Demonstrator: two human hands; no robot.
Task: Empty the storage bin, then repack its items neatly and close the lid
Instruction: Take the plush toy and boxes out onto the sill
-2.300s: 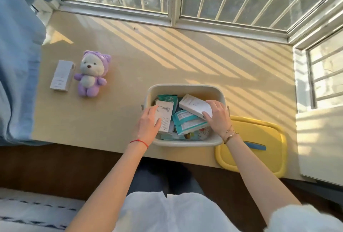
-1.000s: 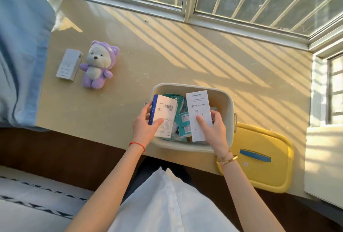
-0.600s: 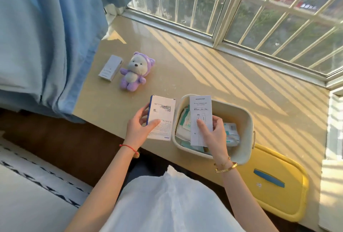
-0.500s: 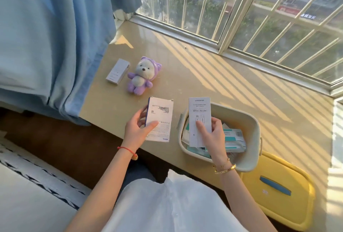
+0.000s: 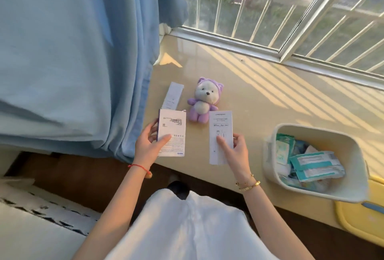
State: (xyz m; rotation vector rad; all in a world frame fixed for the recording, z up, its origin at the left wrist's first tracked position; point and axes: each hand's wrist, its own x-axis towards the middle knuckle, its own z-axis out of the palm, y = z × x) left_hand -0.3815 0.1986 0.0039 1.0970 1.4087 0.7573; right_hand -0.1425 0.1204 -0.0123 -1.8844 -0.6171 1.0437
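Observation:
The cream storage bin [image 5: 336, 194] stands open at the right of the sill, with teal and white packets [image 5: 315, 165] inside. Its yellow lid [image 5: 361, 223] lies at the lower right, partly under the bin. My left hand [image 5: 148, 148] grips a white box with a barcode [image 5: 172, 128] above the sill's front left edge. My right hand [image 5: 236, 151] grips a narrow white box [image 5: 220, 128] upright, well left of the bin. A purple plush bear [image 5: 202, 100] and another white box [image 5: 173, 95] lie on the sill just beyond both hands.
A blue curtain [image 5: 72, 56] hangs at the left, reaching the sill's edge. Barred windows [image 5: 280, 6] run along the back. The beige sill [image 5: 280, 97] stretches sunlit between bear and bin. Below are a dark floor and a patterned rug [image 5: 41, 212].
Both hands lifted a box each out of the bin and carried them left, now close to the bear. The view swung left, so the bin sits at the right.

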